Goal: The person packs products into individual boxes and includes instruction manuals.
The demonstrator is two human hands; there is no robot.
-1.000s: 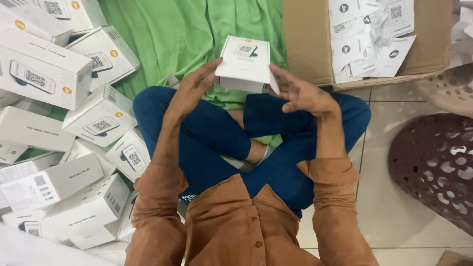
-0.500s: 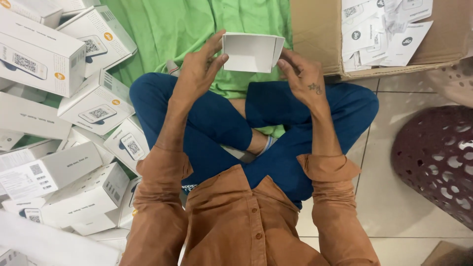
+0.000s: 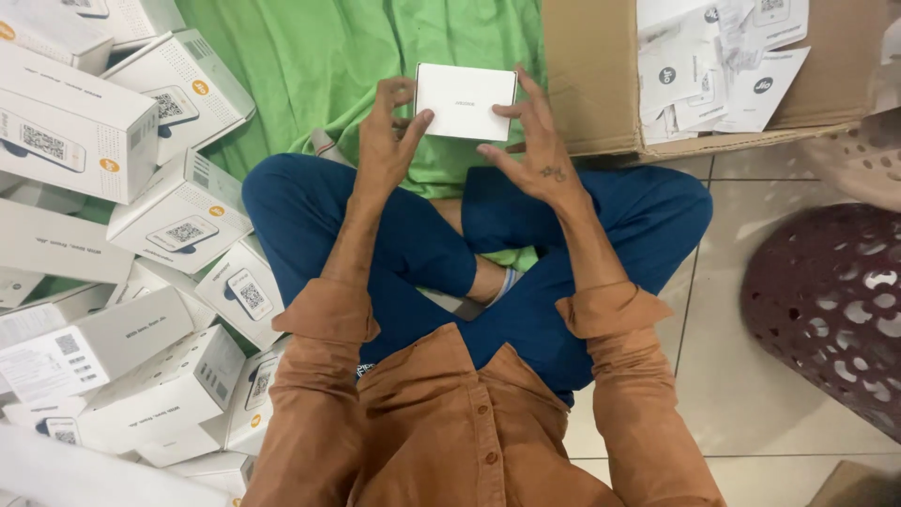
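I sit cross-legged on the floor and hold a small white box [image 3: 466,100] in front of me over a green cloth [image 3: 357,75]. My left hand [image 3: 389,136] grips its left edge with the thumb on the lower corner. My right hand [image 3: 527,141] holds its right edge, fingers spread along the side. A plain white face of the box is turned toward me.
A heap of several white printed boxes [image 3: 131,244] lies to my left. A brown cardboard carton [image 3: 601,84] holding white paper leaflets [image 3: 718,61] stands ahead on the right. A dark perforated basket [image 3: 831,310] sits on the tiled floor to my right.
Both hands have turned the small box over: first its printed face showed, then its open hollow side, now a plain white face. The hands stayed in front of me.
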